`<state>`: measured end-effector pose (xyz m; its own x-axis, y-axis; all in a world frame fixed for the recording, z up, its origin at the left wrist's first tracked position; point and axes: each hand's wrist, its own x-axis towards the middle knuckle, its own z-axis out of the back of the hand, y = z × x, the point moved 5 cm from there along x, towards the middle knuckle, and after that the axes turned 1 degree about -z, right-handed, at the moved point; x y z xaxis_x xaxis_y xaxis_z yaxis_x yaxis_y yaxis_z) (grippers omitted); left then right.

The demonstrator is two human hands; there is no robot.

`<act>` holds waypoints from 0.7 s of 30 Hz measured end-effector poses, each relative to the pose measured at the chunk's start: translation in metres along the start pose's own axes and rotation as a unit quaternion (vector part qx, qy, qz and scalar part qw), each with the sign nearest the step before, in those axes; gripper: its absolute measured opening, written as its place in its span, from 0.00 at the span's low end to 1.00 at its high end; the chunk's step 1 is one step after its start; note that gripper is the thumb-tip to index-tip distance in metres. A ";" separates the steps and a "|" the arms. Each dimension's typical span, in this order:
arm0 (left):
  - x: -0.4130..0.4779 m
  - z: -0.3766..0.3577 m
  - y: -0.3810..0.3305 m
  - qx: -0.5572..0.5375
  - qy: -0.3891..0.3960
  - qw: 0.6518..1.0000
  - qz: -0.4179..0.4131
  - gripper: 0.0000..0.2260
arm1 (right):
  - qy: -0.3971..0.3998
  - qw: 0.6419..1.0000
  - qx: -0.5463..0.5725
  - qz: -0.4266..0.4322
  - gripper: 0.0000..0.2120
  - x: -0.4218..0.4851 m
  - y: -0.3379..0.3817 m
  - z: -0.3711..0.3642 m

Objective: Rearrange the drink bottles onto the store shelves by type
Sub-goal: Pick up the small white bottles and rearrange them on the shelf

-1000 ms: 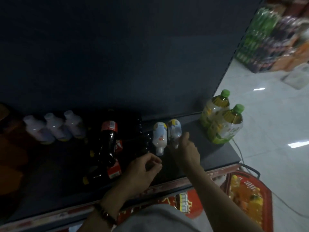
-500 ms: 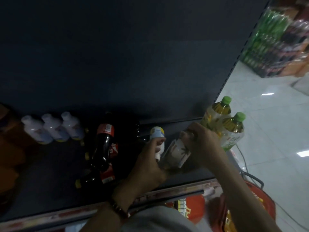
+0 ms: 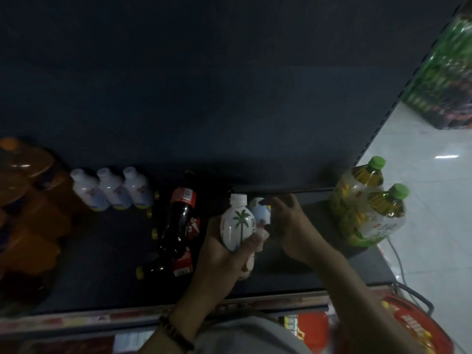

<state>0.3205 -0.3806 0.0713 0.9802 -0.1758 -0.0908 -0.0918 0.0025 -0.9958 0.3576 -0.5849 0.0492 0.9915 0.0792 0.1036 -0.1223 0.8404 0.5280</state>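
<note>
The shelf (image 3: 293, 274) is a dark deck with a dark back panel; most of its surface is bare. At far left stand large orange bottles (image 3: 23, 200), partly cut off by the frame edge; at the right end stand two green-capped tea bottles (image 3: 367, 208), touching each other. Left of centre, the cola bottles (image 3: 178, 221) form a loose cluster, at least one lying on its side. Behind and to their left, three small white bottles (image 3: 112, 190) stand in a row, shoulder to shoulder. Below the shelf at lower right, a red basket (image 3: 419, 328) holds more stock, too blurred to identify.

The left hand (image 3: 224, 254) is wrapped around a palm-tree bottle (image 3: 238, 226), held upright above the shelf just right of the cola; the right hand (image 3: 291, 226) grips a second small white bottle (image 3: 260, 213) just behind it, fingers closed on its body.

Judgement: sorting is partly done; three groups stand by type; the two held bottles, the fallen cola and the basket contents remain.
</note>
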 end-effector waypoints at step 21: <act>0.001 0.023 0.020 0.002 -0.045 0.997 0.065 0.20 | 0.199 0.958 -0.196 -0.067 0.50 0.002 -0.041 -0.035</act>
<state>0.3239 -0.3582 0.0513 0.9721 -0.0841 -0.2189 -0.2178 0.0226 -0.9757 0.3658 -0.6005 -0.0019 0.9455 0.0885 -0.3134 -0.0434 0.9880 0.1480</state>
